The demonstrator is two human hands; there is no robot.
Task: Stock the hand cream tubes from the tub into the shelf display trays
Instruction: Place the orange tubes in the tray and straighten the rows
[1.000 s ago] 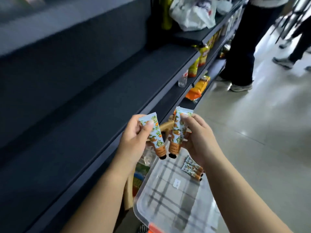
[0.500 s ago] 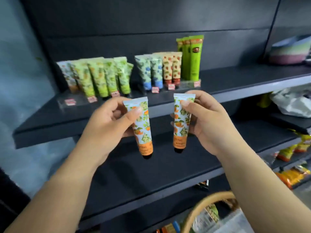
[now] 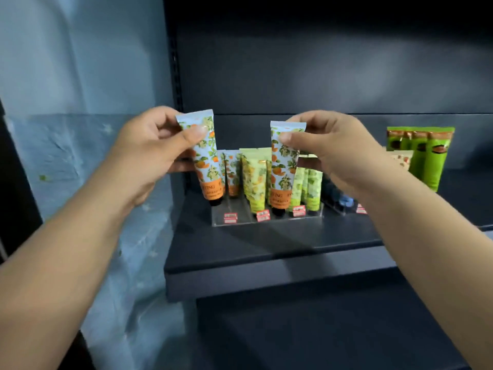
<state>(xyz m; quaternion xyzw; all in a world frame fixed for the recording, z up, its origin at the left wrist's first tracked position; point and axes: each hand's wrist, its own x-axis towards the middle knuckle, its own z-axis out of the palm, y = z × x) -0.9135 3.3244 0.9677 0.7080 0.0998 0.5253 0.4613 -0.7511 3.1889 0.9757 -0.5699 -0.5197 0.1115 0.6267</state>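
Note:
My left hand (image 3: pixel 149 153) pinches an orange-print hand cream tube (image 3: pixel 206 166) by its flat top, cap down, just above the left end of the clear display tray (image 3: pixel 240 221). My right hand (image 3: pixel 333 153) pinches a second orange-print tube (image 3: pixel 282 182) the same way; it hangs cap down over the tray's middle, in front of the yellow-green tubes (image 3: pixel 254 180). More orange-print tubes (image 3: pixel 231 172) stand in the tray's left slot. The tub is out of view.
The tray sits on a dark shelf (image 3: pixel 266 244) with a lower shelf (image 3: pixel 320 329) below. Tall green tubes (image 3: pixel 421 156) and a blue-capped row (image 3: pixel 344 201) stand to the right. A pale blue wall (image 3: pixel 80 129) borders the left side.
The view swung from the tub on the floor up to the shelf. Both hands carried their tubes up and forward, and now hold them right at the display tray.

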